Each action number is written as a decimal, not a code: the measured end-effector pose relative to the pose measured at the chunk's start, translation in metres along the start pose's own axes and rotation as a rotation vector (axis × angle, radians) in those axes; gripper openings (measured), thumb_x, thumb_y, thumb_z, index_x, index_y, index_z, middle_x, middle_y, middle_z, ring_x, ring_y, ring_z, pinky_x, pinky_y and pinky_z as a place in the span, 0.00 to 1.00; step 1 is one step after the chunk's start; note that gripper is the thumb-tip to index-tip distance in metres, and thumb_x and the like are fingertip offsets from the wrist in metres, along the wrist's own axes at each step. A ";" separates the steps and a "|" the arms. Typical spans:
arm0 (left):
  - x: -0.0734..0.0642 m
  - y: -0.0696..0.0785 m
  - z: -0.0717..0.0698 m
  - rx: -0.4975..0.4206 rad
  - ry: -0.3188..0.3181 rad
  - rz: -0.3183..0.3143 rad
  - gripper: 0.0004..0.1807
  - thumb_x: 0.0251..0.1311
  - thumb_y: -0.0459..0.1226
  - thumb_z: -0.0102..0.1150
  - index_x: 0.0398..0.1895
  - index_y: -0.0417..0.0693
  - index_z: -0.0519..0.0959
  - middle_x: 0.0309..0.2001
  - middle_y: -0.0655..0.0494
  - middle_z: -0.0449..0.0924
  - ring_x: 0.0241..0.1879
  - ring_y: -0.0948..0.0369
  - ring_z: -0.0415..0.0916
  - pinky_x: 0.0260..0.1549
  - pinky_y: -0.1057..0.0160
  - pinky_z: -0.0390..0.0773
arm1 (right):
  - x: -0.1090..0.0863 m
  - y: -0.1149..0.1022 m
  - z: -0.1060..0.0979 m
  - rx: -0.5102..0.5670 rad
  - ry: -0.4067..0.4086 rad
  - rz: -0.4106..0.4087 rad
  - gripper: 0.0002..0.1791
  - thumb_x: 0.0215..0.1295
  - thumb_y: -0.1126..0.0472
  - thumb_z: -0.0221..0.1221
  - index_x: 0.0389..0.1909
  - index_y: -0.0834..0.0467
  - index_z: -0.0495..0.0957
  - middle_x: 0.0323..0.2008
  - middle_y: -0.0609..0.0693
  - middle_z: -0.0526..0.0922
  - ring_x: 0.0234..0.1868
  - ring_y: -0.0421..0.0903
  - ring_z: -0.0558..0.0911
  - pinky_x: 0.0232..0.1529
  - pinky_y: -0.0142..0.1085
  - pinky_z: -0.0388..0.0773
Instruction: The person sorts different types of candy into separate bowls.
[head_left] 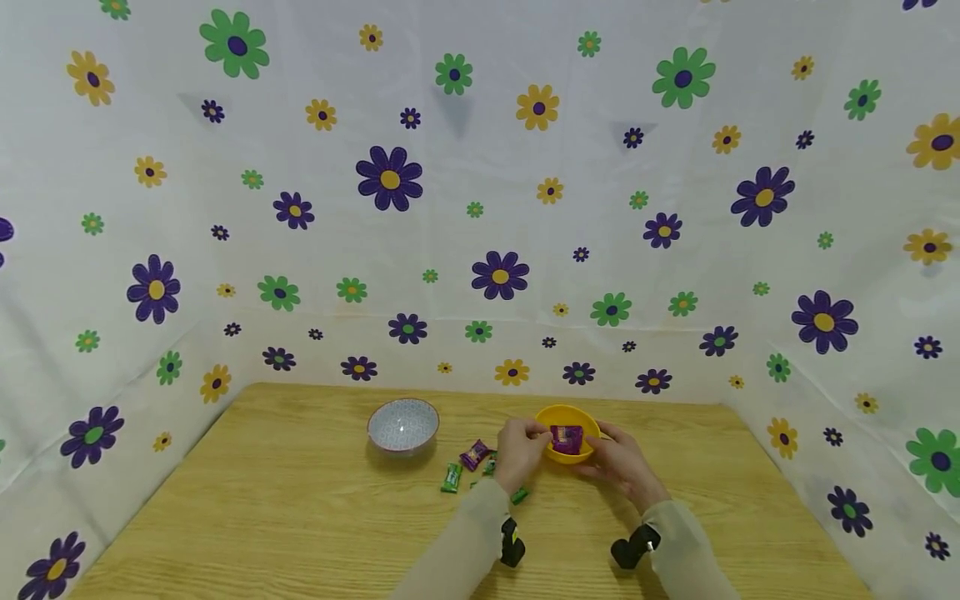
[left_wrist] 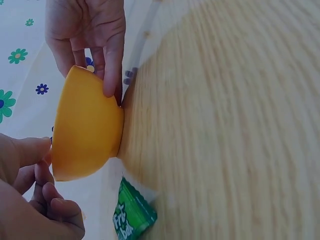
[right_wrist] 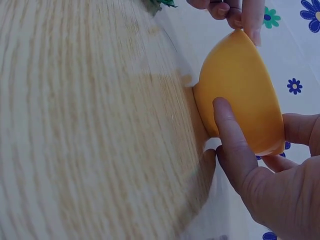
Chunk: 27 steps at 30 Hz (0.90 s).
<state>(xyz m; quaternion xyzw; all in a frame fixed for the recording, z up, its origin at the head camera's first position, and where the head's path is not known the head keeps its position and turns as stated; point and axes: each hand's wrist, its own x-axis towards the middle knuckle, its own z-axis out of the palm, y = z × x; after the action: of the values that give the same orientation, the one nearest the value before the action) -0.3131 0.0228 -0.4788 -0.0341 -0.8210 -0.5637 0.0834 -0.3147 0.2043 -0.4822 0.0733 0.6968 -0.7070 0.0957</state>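
Note:
A small yellow bowl [head_left: 551, 412] stands upright on the wooden table, between my two hands. A purple-wrapped candy [head_left: 567, 440] shows within its opening. My left hand [head_left: 519, 452] reaches over the bowl's left rim, its thumb and fingertips pinching the near edge of that candy. On the other side my right hand [head_left: 624, 468] grips the bowl, one finger [right_wrist: 231, 127] pressed along the outer wall and the others at the rim. In both wrist views the bowl's wall hides the candy.
A patterned bowl [head_left: 403, 427] with a red rim stands to the left. Between the bowls lie another purple candy [head_left: 475, 454] and several green-wrapped candies [head_left: 451, 477], some partly covered by my left hand. A flowered cloth [head_left: 465, 250] hangs behind the table [head_left: 300, 500].

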 end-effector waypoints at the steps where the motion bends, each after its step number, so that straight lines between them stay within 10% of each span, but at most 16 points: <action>1: -0.001 -0.001 -0.002 -0.001 -0.003 0.007 0.06 0.61 0.34 0.64 0.35 0.41 0.87 0.31 0.55 0.81 0.30 0.64 0.71 0.26 0.68 0.72 | 0.000 0.000 0.000 -0.001 0.001 0.001 0.30 0.75 0.64 0.47 0.75 0.61 0.53 0.67 0.71 0.64 0.57 0.59 0.78 0.48 0.46 0.83; 12: -0.005 0.001 -0.031 -0.011 -0.050 -0.008 0.08 0.62 0.34 0.62 0.41 0.40 0.86 0.32 0.53 0.76 0.31 0.61 0.68 0.25 0.67 0.68 | -0.002 -0.001 0.003 0.022 0.002 0.013 0.32 0.76 0.62 0.48 0.76 0.62 0.50 0.69 0.71 0.61 0.61 0.63 0.74 0.49 0.46 0.82; 27: 0.001 -0.031 -0.077 0.105 -0.106 0.057 0.10 0.65 0.35 0.59 0.45 0.40 0.83 0.28 0.54 0.71 0.23 0.62 0.64 0.21 0.67 0.66 | -0.003 -0.002 0.003 0.028 -0.010 0.006 0.31 0.76 0.64 0.47 0.76 0.62 0.50 0.69 0.71 0.60 0.61 0.62 0.74 0.49 0.47 0.82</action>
<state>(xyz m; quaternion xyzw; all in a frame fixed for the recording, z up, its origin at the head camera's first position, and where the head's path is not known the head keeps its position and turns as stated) -0.3113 -0.0605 -0.4805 -0.0831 -0.8515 -0.5146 0.0575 -0.3125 0.2017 -0.4795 0.0731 0.6860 -0.7169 0.1005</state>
